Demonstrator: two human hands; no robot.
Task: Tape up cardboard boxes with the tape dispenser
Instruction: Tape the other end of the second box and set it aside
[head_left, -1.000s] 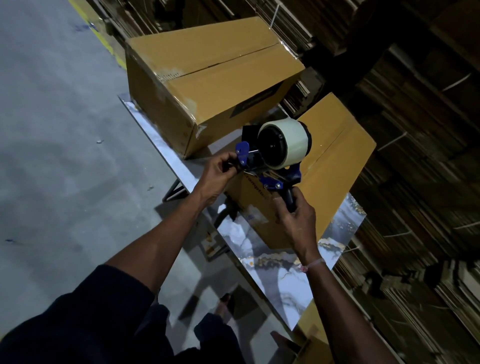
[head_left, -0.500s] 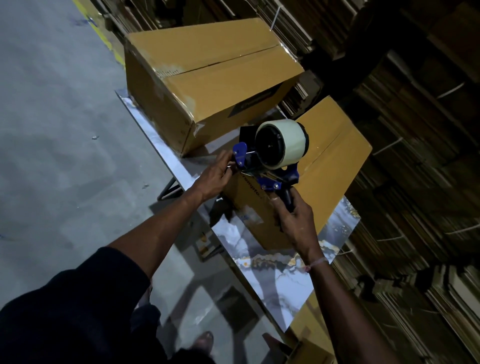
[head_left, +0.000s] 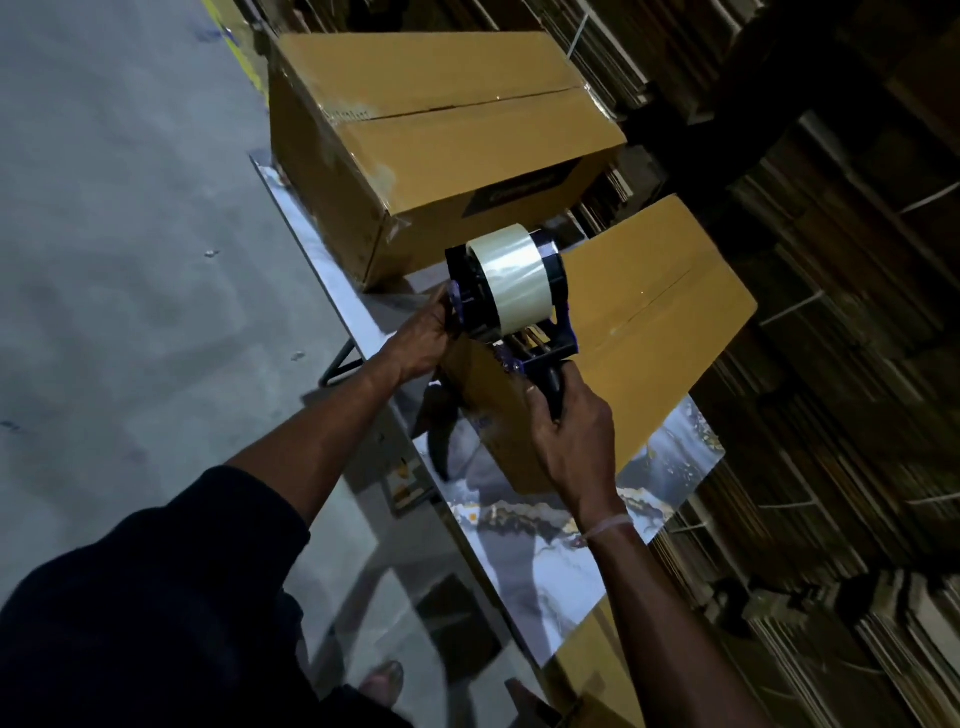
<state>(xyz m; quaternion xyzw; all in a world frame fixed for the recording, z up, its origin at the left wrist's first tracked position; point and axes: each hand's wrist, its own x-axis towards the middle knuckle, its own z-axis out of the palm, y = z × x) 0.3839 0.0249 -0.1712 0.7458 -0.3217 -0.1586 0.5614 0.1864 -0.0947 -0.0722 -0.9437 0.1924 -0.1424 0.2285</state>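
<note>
You've swung the tape dispenser (head_left: 511, 291) roll-up over the box (head_left: 644, 332) at 3 o'clock, right hand (head_left: 569, 431) wrapping its handle, left hand (head_left: 423, 335) pinching its front, ready to tape.

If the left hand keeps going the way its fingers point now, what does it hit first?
The tape dispenser: the left hand is already at its front end, fingers curled there. Beyond it lies the top of the nearer cardboard box, though depth is hard to judge from one view.

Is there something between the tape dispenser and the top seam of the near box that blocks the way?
Nothing visible blocks it. The tape dispenser, held by the right hand, is at the near end of the near box; its seam is bare.
</note>
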